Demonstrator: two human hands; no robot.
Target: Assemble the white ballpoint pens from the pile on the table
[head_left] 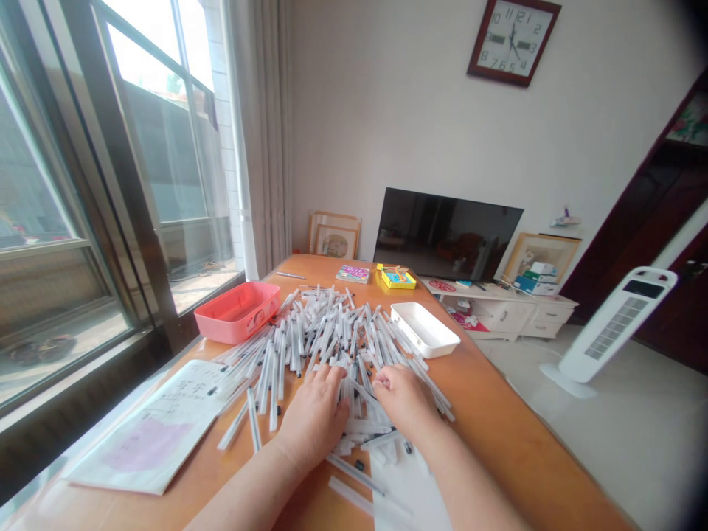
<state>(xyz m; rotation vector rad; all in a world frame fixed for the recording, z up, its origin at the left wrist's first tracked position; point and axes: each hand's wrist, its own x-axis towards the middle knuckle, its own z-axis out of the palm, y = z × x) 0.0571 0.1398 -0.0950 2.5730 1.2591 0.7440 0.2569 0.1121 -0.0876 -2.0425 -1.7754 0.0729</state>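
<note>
A large heap of clear plastic pen barrels (282, 343), some with black ends, spreads over the wooden table. My left hand (315, 413) rests low over the near part of the heap, its fingers reaching forward and its thumb apart from them. Close by on the right, my right hand (406, 402) has its fingers curled in; anything between them is hidden. A slim clear barrel (362, 391) lies slantwise between the two hands. Loose barrels and small black pieces (359, 465) lie below them, partly on a white sheet (412, 490).
A red plastic basket (235, 328) borders the heap at left, a white tray (425, 346) at right. A booklet (147, 428) lies near left. Farther back are a pen (290, 276), a purple packet (352, 274) and a yellow box (399, 280). A tower fan (613, 324) stands beyond the table's right edge.
</note>
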